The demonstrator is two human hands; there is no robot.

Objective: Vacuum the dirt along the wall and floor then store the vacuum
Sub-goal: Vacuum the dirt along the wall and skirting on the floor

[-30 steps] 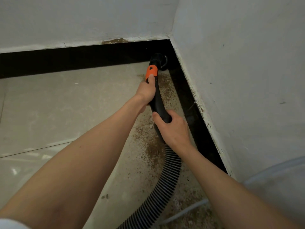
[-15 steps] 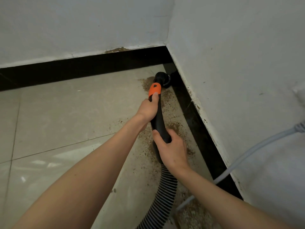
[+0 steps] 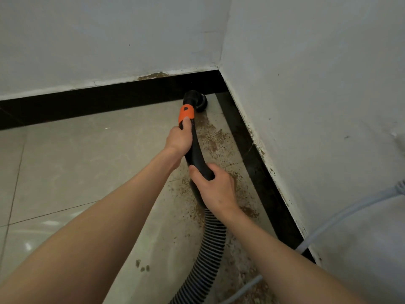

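Note:
A black vacuum wand [image 3: 195, 150] with an orange collar [image 3: 185, 113] ends in a round black nozzle [image 3: 197, 100] set on the floor in the corner, against the black skirting. My left hand [image 3: 178, 140] grips the wand just below the collar. My right hand [image 3: 213, 188] grips it lower down, where the ribbed black hose [image 3: 210, 249] begins. Brown dirt [image 3: 215, 137] lies scattered on the beige tiles along the right wall, from the nozzle back past my right hand. More brown dirt [image 3: 154, 75] sits on top of the far skirting.
Two white walls meet at the corner [image 3: 220, 40], each with a black skirting [image 3: 87, 102]. A grey cable [image 3: 341, 218] hangs along the right wall and runs onto the floor. A white rounded object [image 3: 372, 249] fills the lower right. Beige tiles [image 3: 76, 154] stretch to the left.
The nozzle has pushed forward into the corner, up to the far skirting. Both hands moved with it, keeping their grips.

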